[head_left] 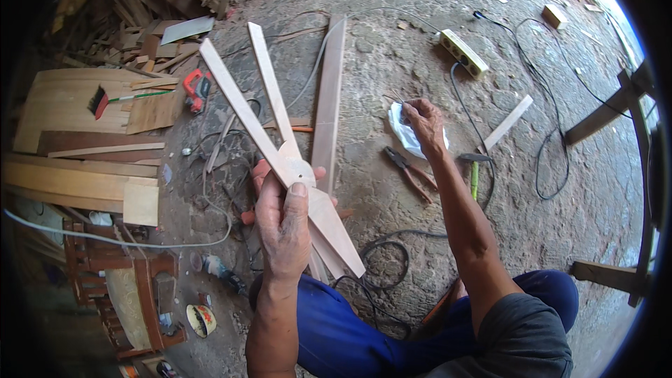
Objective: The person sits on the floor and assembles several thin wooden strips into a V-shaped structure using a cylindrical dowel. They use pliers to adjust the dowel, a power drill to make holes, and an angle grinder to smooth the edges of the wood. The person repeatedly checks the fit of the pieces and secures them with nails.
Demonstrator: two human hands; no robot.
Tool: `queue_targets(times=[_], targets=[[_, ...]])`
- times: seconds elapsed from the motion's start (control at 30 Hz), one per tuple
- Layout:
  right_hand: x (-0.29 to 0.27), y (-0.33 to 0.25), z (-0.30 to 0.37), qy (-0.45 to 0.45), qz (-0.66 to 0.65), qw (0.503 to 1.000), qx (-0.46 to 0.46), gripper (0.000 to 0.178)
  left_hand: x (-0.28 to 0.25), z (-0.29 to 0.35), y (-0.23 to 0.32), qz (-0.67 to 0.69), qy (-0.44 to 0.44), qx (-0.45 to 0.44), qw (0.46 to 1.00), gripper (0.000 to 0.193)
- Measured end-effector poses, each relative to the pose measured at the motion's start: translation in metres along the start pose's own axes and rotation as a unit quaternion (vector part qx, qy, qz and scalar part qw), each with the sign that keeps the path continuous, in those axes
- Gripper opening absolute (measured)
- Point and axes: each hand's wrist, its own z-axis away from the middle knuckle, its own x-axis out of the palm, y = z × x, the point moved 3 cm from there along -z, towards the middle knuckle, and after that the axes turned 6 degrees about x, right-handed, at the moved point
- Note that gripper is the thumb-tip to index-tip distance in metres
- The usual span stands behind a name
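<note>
My left hand (281, 231) is closed around several crossed wooden strips (241, 101), its thumb pressing on top. The strips overlap near a rounded wooden piece (301, 170) with a small dark hole, and they fan out from there. Wider tapered ends point toward my knees. My right hand (425, 126) is over a small white plastic bag (401, 131) on the ground, fingertips pinched together; what they hold is too small to make out. Pincers (411, 173) with reddish handles lie just below the bag. Beside my right forearm is a hammer (475, 168) with a green handle.
A long plank (329, 98) lies beyond my left hand. A power strip (463, 54) and black cables (542, 77) spread to the right, near a wooden frame (605, 112). At left are a red power tool (197, 89), stacked boards (84, 108) and a brush (99, 103).
</note>
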Motion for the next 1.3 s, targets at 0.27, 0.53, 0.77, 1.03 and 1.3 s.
queue_targets(times=[0.27,0.53,0.77,1.03,1.3], targets=[[0.084,-0.115,0.070,-0.176,-0.268,0.946,-0.043,0.015,-0.021,-0.002,0.007,0.115,0.054,0.010,0.992,0.039],[0.105,-0.161,0.123,-0.230,-0.248,0.935,-0.111,0.021,-0.023,0.001,0.010,0.147,0.059,0.006,0.987,0.039],[0.104,-0.187,0.151,-0.216,-0.155,0.948,-0.174,0.053,-0.019,0.003,0.014,0.138,0.070,0.012,0.988,0.042],[0.103,-0.189,0.144,-0.198,-0.150,0.947,-0.205,0.032,-0.014,0.011,0.021,0.130,0.053,0.026,0.990,0.039],[0.080,-0.104,0.079,-0.066,0.138,0.974,-0.166,0.006,-0.013,0.013,0.025,0.126,0.049,0.022,0.991,0.043]])
